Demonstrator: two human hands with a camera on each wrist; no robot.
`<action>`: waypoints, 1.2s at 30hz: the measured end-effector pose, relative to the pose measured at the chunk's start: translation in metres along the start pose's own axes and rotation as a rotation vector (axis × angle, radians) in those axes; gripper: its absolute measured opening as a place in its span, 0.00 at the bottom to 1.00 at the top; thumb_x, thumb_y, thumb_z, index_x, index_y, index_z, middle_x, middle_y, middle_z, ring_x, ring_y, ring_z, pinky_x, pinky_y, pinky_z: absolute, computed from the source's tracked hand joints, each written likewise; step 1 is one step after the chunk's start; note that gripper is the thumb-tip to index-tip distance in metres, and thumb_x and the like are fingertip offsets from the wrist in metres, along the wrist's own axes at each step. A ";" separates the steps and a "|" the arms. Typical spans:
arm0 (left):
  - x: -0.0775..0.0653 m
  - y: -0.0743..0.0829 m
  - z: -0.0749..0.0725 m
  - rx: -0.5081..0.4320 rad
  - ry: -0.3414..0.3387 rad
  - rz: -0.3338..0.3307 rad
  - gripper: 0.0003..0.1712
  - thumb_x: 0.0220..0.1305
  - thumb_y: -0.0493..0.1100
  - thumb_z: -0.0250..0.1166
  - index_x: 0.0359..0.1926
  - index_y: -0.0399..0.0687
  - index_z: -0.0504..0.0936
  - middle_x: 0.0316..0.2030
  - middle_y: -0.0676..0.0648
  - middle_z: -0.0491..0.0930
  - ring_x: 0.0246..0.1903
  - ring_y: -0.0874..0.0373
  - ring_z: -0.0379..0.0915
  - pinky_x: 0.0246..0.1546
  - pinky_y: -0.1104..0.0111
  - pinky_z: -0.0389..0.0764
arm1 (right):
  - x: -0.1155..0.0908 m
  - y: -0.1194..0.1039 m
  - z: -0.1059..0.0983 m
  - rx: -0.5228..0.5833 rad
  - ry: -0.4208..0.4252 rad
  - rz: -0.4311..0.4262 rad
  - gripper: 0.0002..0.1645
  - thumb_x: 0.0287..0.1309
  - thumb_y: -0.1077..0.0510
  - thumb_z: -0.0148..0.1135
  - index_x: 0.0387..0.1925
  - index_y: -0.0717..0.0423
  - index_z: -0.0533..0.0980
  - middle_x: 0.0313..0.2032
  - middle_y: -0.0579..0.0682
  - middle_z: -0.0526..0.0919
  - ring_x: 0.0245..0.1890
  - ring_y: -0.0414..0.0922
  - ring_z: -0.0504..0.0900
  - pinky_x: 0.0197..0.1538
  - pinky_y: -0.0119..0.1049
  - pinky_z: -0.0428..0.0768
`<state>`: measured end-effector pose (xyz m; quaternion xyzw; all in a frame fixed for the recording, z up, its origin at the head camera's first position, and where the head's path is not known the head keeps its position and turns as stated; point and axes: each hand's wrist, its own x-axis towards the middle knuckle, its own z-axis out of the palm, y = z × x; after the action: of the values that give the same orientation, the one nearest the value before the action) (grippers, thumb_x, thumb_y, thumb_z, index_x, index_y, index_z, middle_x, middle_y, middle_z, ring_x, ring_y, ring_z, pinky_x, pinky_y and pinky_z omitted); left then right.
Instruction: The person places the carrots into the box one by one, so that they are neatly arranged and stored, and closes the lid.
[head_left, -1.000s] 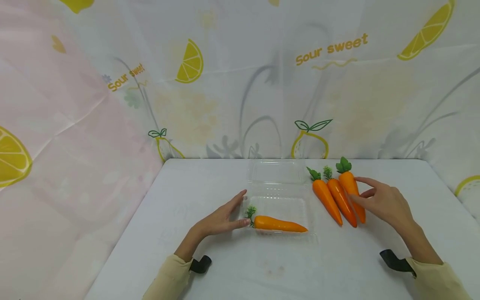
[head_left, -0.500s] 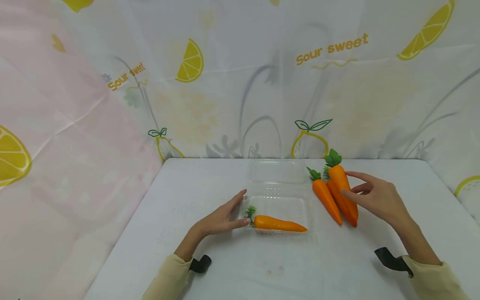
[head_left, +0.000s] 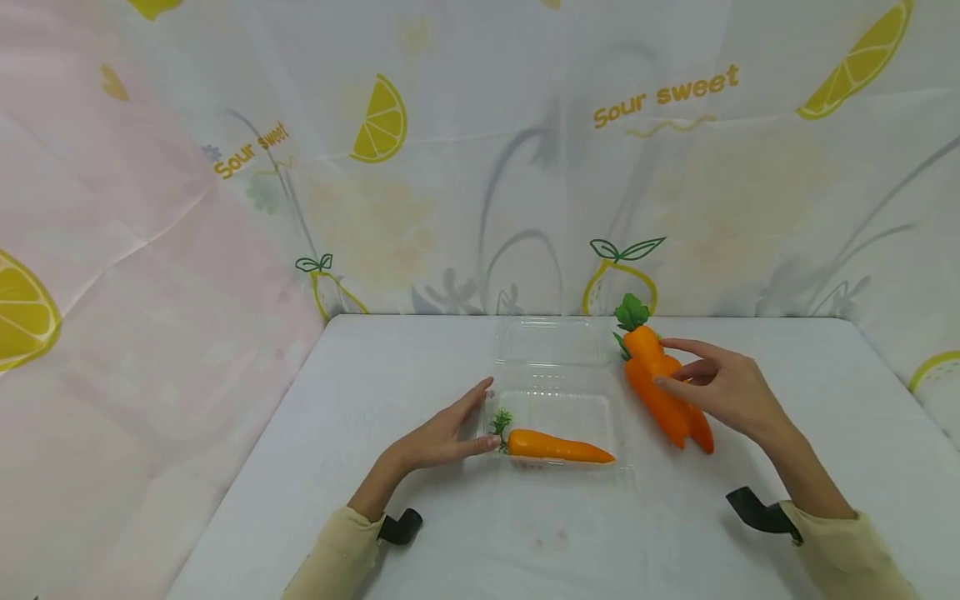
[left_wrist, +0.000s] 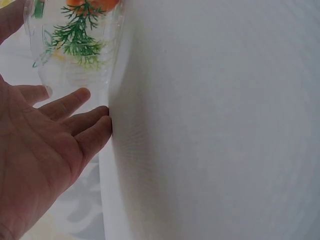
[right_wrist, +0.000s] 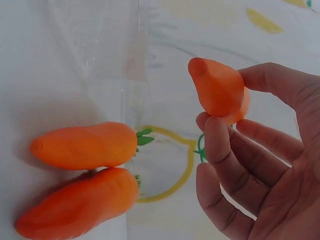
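Above table (head_left: 555,550) | right wrist: right fingers (right_wrist: 218,142) pinch carrot (right_wrist: 220,92) clear of two others (right_wrist: 85,145) | head: they overlap | left fingers (left_wrist: 65,105) extended

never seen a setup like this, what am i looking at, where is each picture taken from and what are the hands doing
No machine here: just a person's left hand and right hand, both bare. The wide view comes from a camera worn on the head, looking forward and down; the other two come from a camera on each wrist, watching that hand's work. On the white table sits an open, clear plastic hinged box, with an orange carrot with a feathery green top inside. The left hand is at the box's left end. Right of the box lie a bright orange carrot and a redder orange carrot. Above them, the right hand holds another orange carrot with a leafy green top.
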<state>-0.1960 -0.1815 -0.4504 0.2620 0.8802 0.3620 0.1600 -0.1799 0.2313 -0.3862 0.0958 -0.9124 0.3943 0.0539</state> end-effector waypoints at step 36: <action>0.000 0.001 0.000 0.004 0.001 -0.036 0.54 0.62 0.68 0.62 0.79 0.59 0.43 0.75 0.47 0.52 0.73 0.52 0.49 0.69 0.49 0.55 | 0.022 -0.037 0.070 0.063 -0.229 -0.175 0.32 0.56 0.47 0.73 0.62 0.44 0.76 0.33 0.40 0.86 0.32 0.39 0.82 0.34 0.36 0.81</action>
<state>-0.1954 -0.1809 -0.4492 0.2461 0.8857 0.3572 0.1655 -0.1952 0.1522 -0.4043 0.2210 -0.8878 0.4031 -0.0195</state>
